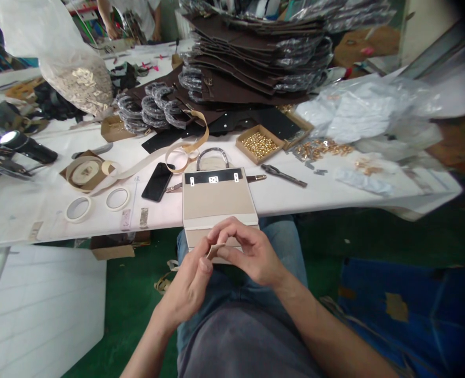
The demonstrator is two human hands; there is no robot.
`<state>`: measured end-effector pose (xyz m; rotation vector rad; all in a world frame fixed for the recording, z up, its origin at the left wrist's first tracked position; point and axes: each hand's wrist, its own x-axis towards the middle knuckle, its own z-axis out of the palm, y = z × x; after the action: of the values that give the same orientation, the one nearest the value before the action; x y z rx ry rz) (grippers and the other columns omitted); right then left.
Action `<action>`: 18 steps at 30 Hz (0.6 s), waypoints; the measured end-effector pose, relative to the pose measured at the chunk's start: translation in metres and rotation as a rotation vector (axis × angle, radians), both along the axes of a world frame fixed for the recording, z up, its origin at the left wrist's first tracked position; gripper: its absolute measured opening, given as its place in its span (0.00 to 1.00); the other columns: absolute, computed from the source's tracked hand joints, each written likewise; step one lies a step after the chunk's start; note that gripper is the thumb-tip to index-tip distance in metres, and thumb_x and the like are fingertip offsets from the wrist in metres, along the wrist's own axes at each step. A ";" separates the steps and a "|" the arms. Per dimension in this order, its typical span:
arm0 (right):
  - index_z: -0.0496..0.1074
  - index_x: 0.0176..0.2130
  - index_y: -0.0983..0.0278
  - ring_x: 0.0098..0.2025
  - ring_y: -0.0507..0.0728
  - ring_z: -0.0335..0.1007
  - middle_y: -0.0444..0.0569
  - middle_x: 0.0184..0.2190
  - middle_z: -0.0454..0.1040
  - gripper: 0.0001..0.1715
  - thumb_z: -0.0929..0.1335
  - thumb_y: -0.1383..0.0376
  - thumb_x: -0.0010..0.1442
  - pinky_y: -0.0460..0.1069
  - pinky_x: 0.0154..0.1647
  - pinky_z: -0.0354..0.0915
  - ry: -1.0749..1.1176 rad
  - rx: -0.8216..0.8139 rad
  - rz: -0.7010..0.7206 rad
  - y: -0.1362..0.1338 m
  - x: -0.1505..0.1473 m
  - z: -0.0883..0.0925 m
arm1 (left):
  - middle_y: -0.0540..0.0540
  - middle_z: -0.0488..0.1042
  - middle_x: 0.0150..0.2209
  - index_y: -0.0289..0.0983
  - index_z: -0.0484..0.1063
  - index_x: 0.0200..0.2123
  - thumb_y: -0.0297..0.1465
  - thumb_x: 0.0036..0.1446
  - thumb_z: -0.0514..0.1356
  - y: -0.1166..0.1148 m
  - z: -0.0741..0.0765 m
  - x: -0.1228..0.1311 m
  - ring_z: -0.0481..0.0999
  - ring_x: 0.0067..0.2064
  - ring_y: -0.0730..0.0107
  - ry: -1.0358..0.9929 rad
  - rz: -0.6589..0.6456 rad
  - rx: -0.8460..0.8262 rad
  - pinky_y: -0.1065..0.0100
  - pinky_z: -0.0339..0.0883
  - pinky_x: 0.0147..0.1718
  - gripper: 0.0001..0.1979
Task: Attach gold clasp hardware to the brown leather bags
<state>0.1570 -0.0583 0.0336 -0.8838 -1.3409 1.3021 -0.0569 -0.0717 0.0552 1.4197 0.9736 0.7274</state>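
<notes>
My left hand (pixel 195 278) and my right hand (pixel 251 252) meet over my lap, both pinching a small beige piece (pixel 215 250) that looks like leather or card. Just beyond them lies a beige handbag (pixel 218 202), its near part hanging over the table edge under my hands. A dark strip with white-edged cutouts crosses the bag near its top. The bag's wrapped handle (pixel 212 152) arches away from me. From its sides stick out a left strap end (pixel 174 187) and a right strap end (pixel 256 178) with metal on it.
Left of the bag are a black phone (pixel 158 181), tape rolls (pixel 117 199) and a flashlight (pixel 28 146). A box of gold studs (pixel 259 144) and a dark metal tool (pixel 283 175) lie right. Behind rises a stack of brown bag pieces (pixel 251 58). Another person (pixel 137 18) works far back.
</notes>
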 end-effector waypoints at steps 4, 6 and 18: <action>0.82 0.48 0.61 0.43 0.57 0.79 0.49 0.42 0.82 0.15 0.77 0.52 0.76 0.52 0.48 0.76 0.083 -0.170 0.051 -0.001 0.003 -0.001 | 0.37 0.83 0.55 0.42 0.82 0.59 0.56 0.78 0.58 0.006 0.004 -0.021 0.80 0.58 0.48 -0.027 0.212 -0.050 0.54 0.72 0.62 0.27; 0.84 0.50 0.62 0.38 0.55 0.76 0.48 0.39 0.81 0.18 0.76 0.49 0.77 0.49 0.40 0.74 0.065 -0.223 0.095 0.000 0.002 0.000 | 0.39 0.85 0.47 0.40 0.83 0.56 0.49 0.75 0.67 0.008 0.004 -0.030 0.84 0.49 0.54 -0.088 0.250 -0.160 0.57 0.76 0.54 0.20; 0.86 0.53 0.60 0.45 0.57 0.80 0.48 0.44 0.85 0.14 0.73 0.55 0.80 0.49 0.49 0.74 -0.072 -0.112 0.165 0.001 -0.020 0.001 | 0.39 0.87 0.34 0.32 0.85 0.43 0.38 0.67 0.75 -0.003 0.002 -0.035 0.87 0.32 0.59 -0.284 0.227 -0.448 0.62 0.82 0.39 0.13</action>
<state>0.1366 -0.0575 0.0341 -0.9190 -1.4324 1.4975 -0.0916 -0.0752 0.0574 0.8016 1.0042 0.7925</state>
